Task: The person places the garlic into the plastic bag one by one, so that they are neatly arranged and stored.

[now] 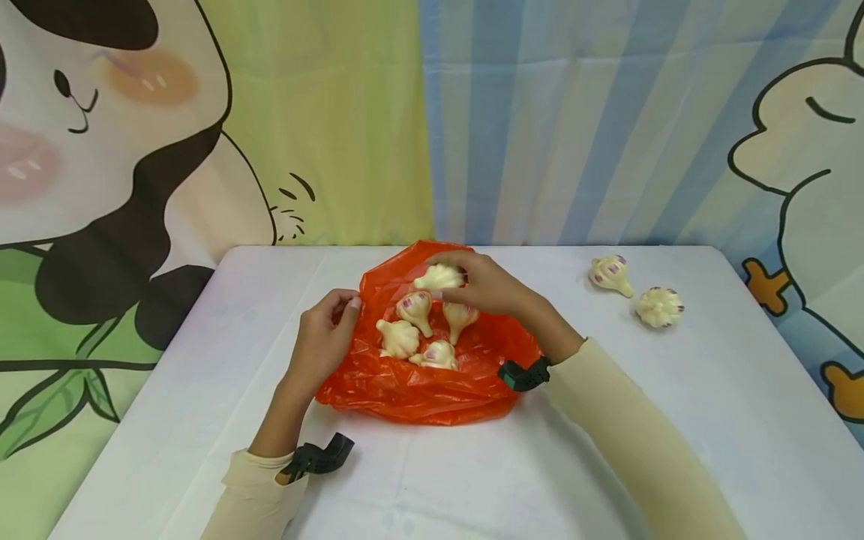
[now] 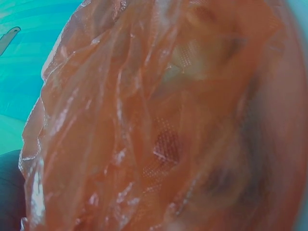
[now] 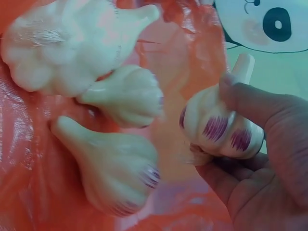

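The left hand pinches the left rim of a crinkled red-orange plastic bag between thumb and fingers. The right hand reaches over the bag's far side, thumb and fingers curled round a cream-white garlic bulb with purple streaks, its stem sticking out past the thumb in the right wrist view.

In the bag, near the held bulb, lie four similar cream garlic bulbs, some purple-marked. Two more cream bulbs with purple marks lie close together outside the bag, at the far right of the white tabletop. The bag rests at the middle of the tabletop. Beyond the far edge hangs a printed cloth backdrop with cartoon animals.
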Motion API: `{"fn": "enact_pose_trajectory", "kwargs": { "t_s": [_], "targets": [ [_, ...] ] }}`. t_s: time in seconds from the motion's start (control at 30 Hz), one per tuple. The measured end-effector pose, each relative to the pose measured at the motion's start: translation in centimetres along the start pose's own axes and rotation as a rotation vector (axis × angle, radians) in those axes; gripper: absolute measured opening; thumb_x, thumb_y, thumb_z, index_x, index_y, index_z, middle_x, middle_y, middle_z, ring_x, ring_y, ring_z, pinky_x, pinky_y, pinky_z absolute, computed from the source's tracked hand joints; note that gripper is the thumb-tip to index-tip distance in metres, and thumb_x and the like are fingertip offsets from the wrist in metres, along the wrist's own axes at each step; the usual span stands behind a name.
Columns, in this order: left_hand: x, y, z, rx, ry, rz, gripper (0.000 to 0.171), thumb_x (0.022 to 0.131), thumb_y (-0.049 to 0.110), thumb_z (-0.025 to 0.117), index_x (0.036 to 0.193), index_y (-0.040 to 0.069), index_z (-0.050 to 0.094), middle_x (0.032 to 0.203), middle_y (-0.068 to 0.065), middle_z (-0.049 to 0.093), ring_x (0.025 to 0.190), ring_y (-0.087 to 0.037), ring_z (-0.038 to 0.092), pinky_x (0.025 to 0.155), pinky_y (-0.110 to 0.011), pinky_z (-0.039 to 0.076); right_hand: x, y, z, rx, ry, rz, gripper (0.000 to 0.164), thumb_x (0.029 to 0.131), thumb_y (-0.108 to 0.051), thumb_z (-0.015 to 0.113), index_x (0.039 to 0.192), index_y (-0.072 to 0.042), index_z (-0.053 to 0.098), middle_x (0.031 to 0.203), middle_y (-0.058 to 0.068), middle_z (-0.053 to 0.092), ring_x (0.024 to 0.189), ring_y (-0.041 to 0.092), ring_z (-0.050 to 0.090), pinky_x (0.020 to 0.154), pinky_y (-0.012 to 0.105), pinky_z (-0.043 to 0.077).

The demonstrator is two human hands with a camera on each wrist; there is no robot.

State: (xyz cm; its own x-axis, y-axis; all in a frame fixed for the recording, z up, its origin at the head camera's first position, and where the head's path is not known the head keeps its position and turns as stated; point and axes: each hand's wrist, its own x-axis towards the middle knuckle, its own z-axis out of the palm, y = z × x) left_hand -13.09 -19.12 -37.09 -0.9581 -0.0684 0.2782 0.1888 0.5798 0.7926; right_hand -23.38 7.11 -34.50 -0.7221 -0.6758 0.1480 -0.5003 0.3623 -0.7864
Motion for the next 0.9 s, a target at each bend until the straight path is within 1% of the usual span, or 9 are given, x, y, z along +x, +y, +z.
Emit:
{"fn": "enact_pose_trajectory", "kwargs": {
  "t_s": [0.07, 0.17, 0.27, 0.37, 0.43, 0.5, 0.67, 0.9],
  "targets": [
    [0.0, 0.1, 0.0, -0.003, 0.001, 0.002, 0.030, 0.102, 0.030, 0.051, 0.112, 0.006, 0.064, 0.092, -0.006, 0.066, 0.077, -0.018, 0.056, 0.065, -0.025, 0.049, 0.2, 0.3, 0.4, -0.023, -0.007, -0.008, 0.044, 0.088, -0.010, 0.072, 0.129, -0.005, 0.059, 0.119, 0.007, 0.058, 0.094, 0.021, 0.057, 0.080, 0.034, 0.050],
    [0.0, 0.1, 0.1, -0.008, -0.002, 0.001, 0.030, 0.102, 0.031, 0.051, 0.112, 0.006, 0.064, 0.090, -0.006, 0.065, 0.075, -0.019, 0.055, 0.063, -0.026, 0.048, 0.2, 0.7, 0.9, -0.083, -0.016, 0.002, 0.046, 0.088, -0.009, 0.072, 0.131, -0.003, 0.057, 0.124, 0.009, 0.056, 0.101, 0.021, 0.055, 0.085, 0.034, 0.049],
    [0.0, 0.1, 0.1, -0.005, -0.006, -0.003, 0.030, 0.102, 0.031, 0.051, 0.112, 0.006, 0.064, 0.090, -0.006, 0.065, 0.075, -0.019, 0.054, 0.063, -0.026, 0.048, 0.1, 1.0, 1.3, -0.122, -0.015, 0.009, 0.054, 0.088, -0.010, 0.072, 0.138, -0.003, 0.051, 0.133, 0.012, 0.053, 0.113, 0.024, 0.052, 0.094, 0.037, 0.046],
    [0.0, 0.1, -0.1, 0.003, -0.003, -0.003, 0.030, 0.102, 0.032, 0.051, 0.112, 0.006, 0.064, 0.090, -0.005, 0.065, 0.075, -0.019, 0.054, 0.063, -0.027, 0.048, 0.1, 1.1, 1.3, -0.123, -0.007, 0.009, 0.063, 0.088, -0.011, 0.072, 0.144, -0.004, 0.043, 0.143, 0.015, 0.044, 0.129, 0.029, 0.042, 0.103, 0.044, 0.039],
    [0.0, 0.1, -0.1, 0.009, -0.001, -0.002, 0.030, 0.102, 0.032, 0.051, 0.112, 0.006, 0.064, 0.090, -0.005, 0.065, 0.075, -0.019, 0.054, 0.063, -0.027, 0.048, 0.0, 1.0, 1.3, -0.116, -0.005, 0.011, 0.067, 0.088, -0.012, 0.072, 0.147, -0.006, 0.040, 0.148, 0.016, 0.039, 0.136, 0.030, 0.035, 0.107, 0.048, 0.033],
    [-0.1, 0.2, -0.1, 0.010, -0.002, 0.000, 0.030, 0.102, 0.031, 0.051, 0.112, 0.006, 0.064, 0.089, -0.006, 0.065, 0.074, -0.019, 0.054, 0.062, -0.027, 0.047, -0.1, 1.0, 1.3, -0.108, -0.004, 0.019, 0.068, 0.088, -0.013, 0.072, 0.147, -0.006, 0.040, 0.148, 0.015, 0.038, 0.137, 0.030, 0.033, 0.108, 0.048, 0.032],
    [-0.1, 0.1, -0.1, 0.009, -0.003, 0.000, 0.030, 0.102, 0.031, 0.051, 0.112, 0.006, 0.064, 0.088, -0.006, 0.065, 0.074, -0.019, 0.054, 0.061, -0.026, 0.047, -0.3, 1.1, 1.3, -0.096, -0.004, 0.023, 0.063, 0.088, -0.013, 0.073, 0.143, -0.004, 0.044, 0.145, 0.013, 0.043, 0.135, 0.028, 0.036, 0.107, 0.047, 0.033],
    [0.0, 0.0, 0.0, 0.010, -0.002, -0.003, 0.031, 0.102, 0.032, 0.051, 0.112, 0.006, 0.064, 0.088, -0.006, 0.064, 0.074, -0.019, 0.053, 0.061, -0.025, 0.047, -0.5, 1.1, 1.2, -0.093, 0.013, 0.026, 0.060, 0.088, -0.012, 0.073, 0.141, -0.004, 0.047, 0.143, 0.012, 0.046, 0.133, 0.027, 0.039, 0.106, 0.046, 0.035]
  ]
}}
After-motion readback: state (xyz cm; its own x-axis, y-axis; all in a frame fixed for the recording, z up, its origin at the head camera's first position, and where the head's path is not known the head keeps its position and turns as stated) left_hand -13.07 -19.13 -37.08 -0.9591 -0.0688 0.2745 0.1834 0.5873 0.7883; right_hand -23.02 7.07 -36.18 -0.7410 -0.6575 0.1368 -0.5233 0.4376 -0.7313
